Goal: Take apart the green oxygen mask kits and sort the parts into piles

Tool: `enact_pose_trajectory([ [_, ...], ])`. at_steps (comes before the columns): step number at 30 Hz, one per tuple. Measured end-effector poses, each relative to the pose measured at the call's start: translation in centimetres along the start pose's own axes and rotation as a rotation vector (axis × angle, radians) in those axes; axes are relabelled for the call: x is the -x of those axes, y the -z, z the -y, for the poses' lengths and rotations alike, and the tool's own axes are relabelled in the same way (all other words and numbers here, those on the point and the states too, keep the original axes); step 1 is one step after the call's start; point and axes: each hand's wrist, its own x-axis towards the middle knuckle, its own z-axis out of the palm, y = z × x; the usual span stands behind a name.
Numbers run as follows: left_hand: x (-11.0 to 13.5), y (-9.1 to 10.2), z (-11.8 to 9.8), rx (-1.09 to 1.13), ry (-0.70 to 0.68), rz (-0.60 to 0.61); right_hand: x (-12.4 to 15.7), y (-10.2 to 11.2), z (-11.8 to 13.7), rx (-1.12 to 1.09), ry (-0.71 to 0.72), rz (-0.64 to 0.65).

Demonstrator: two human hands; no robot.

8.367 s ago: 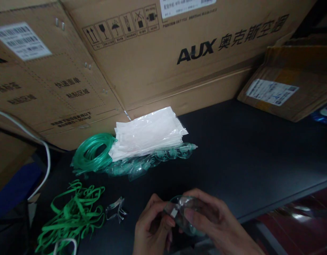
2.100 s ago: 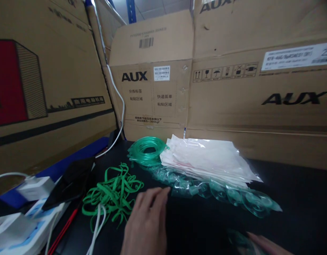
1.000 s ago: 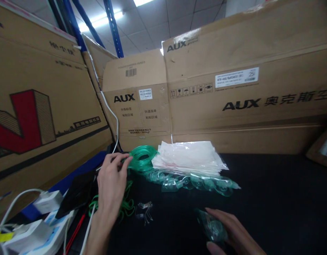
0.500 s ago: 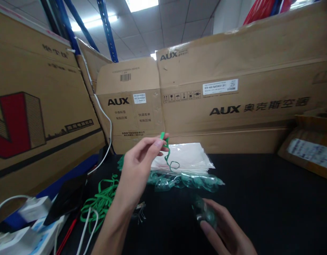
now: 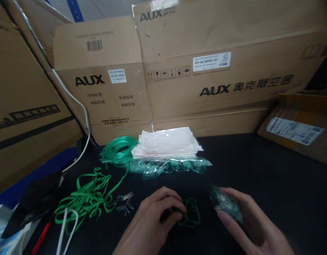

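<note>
My left hand (image 5: 163, 216) is low over the black table, fingers pinched on a green elastic strap (image 5: 194, 212), whose loop lies on the table to the right of the fingertips. In my right hand (image 5: 248, 219) is a clear green plastic mask (image 5: 227, 203), gripped between thumb and fingers and slightly blurred. The two hands are apart, the mask a little to the right of the strap. Left of my left hand lies a tangled heap of green straps (image 5: 91, 198), with several small thin metal strips (image 5: 125, 202) beside it.
Behind the hands, a row of clear green masks (image 5: 176, 165) lies before a stack of white plastic bags (image 5: 167, 141). Coiled green tubing (image 5: 122, 147) is to their left. Cardboard boxes (image 5: 174, 102) wall the back. A white cable (image 5: 62, 230) and a power strip (image 5: 11, 230) occupy the left.
My left hand has come down from in front of the white bags to the table with the green strap. My right hand still holds the mask. The view has tilted down.
</note>
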Motion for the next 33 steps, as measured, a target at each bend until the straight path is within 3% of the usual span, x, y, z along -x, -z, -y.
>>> enact_pose_trajectory([
  [6,1.9,0.0,1.2,-0.100,-0.018,-0.172,-0.5,-1.2,2.2,0.009,0.003,0.006],
  [11,3.3,-2.5,1.6,-0.095,-0.082,-0.261,-1.2,-2.0,3.1,0.042,0.040,-0.059],
  [16,3.0,-4.2,2.3,-0.202,-0.032,-0.267,-1.1,-1.5,2.3,0.053,-0.006,-0.047],
  [20,2.2,-4.0,3.1,-0.327,-0.040,-0.225,-0.6,-0.9,1.3,0.060,-0.038,0.039],
  [24,1.8,-3.7,2.9,-0.290,-0.082,-0.179,-0.6,-1.1,1.6,0.051,-0.004,0.004],
  [29,2.5,-3.7,2.2,-0.239,-0.132,-0.287,-1.1,-2.0,2.8,0.030,0.064,-0.055],
  [33,4.0,-4.4,2.0,-0.202,-0.123,-0.328,-1.1,-1.9,3.2,0.059,0.023,-0.066],
])
